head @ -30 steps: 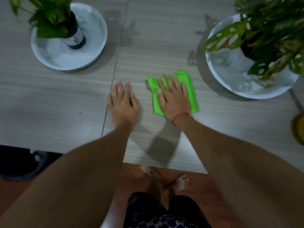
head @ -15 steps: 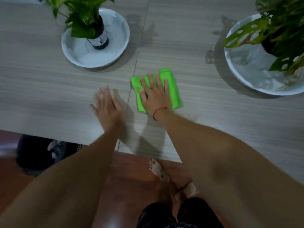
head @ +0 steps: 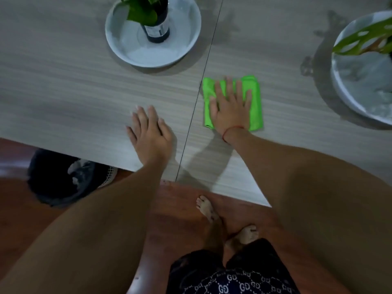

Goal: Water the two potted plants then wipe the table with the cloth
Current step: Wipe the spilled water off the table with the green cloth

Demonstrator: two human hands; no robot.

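Observation:
A folded bright green cloth [head: 255, 102] lies on the pale wood-grain table [head: 63, 92], just right of the seam between two tabletops. My right hand [head: 230, 107] presses flat on the cloth, fingers spread. My left hand [head: 149, 132] rests flat on the bare table left of the seam, near the front edge, holding nothing. One plant grows from a dark bottle [head: 157, 26] standing in a white dish [head: 191, 35] at the back. The second plant, with holed leaves [head: 364, 41], sits in a white bowl [head: 347, 90] at the right edge.
A seam [head: 199, 98] runs between the two tabletops. Below the table's front edge is a red-brown floor with a dark bin [head: 59, 177] at the left and my bare feet [head: 212, 211] in the middle.
My right hand slid the cloth left along the table toward the seam. My left hand shifted left and nearer the front edge. The view moved, so both plants sit further right and higher.

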